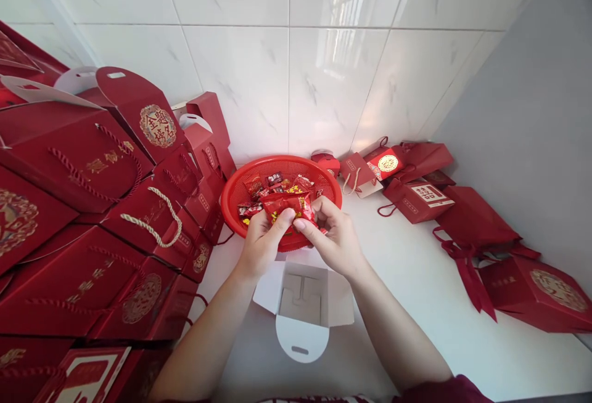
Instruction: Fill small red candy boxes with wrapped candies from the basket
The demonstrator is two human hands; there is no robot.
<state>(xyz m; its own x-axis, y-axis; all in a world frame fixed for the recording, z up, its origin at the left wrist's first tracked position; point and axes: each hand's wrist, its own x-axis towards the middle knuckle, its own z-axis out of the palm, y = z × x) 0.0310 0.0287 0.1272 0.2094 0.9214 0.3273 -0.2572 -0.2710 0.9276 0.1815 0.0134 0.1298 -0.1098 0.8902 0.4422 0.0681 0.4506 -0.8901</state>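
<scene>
Here we see both hands brought together over the near rim of the red plastic basket [235, 196], fingertips almost meeting. The left hand [259, 244] and the right hand [337, 240] are each clamped on the same handful of red-wrapped sweets [285, 206], held just above the basket's near edge. Inside the basket lie more sweets [272, 182] in red, dark and yellow wrappers; we cannot read the print on them. Just in front of the basket, under the wrists, an open white box [303, 304] lies on the white counter [416, 280], with its flaps spread and its slotted handle flap towards us. Left of the basket stands a crowded stack of red gift boxes [69, 162] with rope handles. One raised lid there carries a round gold emblem [158, 126] with four Chinese characters, which we read as 金榜题名, though the first is not quite clear. Right of the basket small red paper bags [358, 175] lie tipped over. One bag [387, 162] shows a gold round seal too small to read, and another has a white label [428, 193] printed with the red double-happiness sign 囍. Farther right of the basket lies a flat red box [536, 292] with a gold medallion and a dark red ribbon.
</scene>
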